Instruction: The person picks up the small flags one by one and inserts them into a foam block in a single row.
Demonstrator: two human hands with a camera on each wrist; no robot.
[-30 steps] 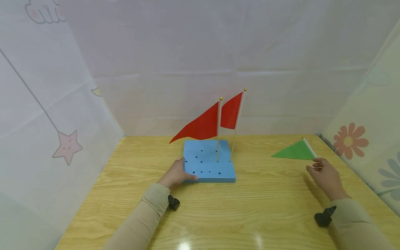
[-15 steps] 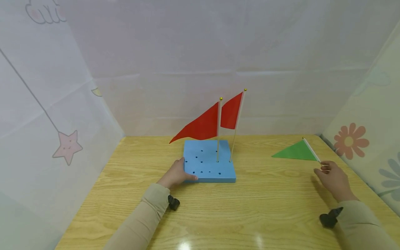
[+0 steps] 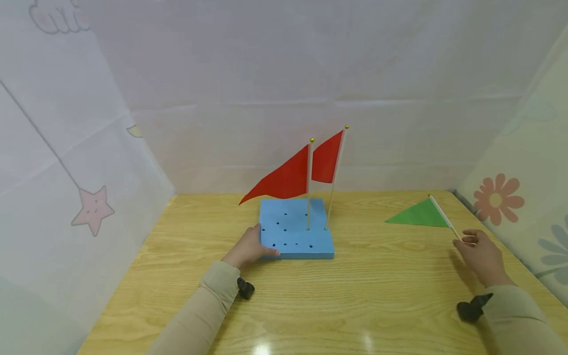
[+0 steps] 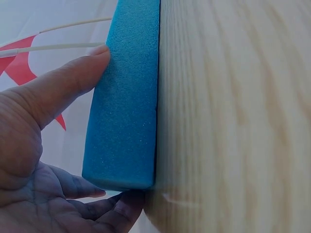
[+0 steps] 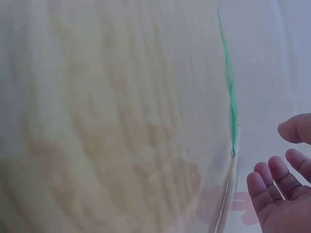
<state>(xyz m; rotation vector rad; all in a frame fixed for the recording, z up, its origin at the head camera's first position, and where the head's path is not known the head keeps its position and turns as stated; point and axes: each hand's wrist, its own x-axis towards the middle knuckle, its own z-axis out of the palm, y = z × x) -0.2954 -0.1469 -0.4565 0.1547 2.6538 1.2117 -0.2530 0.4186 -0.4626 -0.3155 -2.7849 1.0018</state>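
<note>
At the middle of the table lies a blue foam block (image 3: pixel 295 237) with several small holes in its top. My left hand (image 3: pixel 248 248) holds its front left corner; the thumb lies along the front edge and the fingers at the left side (image 4: pixel 116 121). Two red flags (image 3: pixel 286 177) stand in the block's right half on thin sticks with gold ball tips. A green pennant (image 3: pixel 419 213) lies on the table to the right. Beside its bare stick end is my right hand (image 3: pixel 482 257), whose fingers and thumb (image 5: pixel 294 131) are apart in the right wrist view, with nothing between them.
The wooden table (image 3: pixel 355 296) meets a pale cloth backdrop (image 3: pixel 266 74) at the back and both sides. Small black devices (image 3: pixel 474 308) are worn on both wrists.
My right hand has moved right and a little toward me along the green pennant's stick, uncovering more of it. The pennant, the block and my left hand stay in place.
</note>
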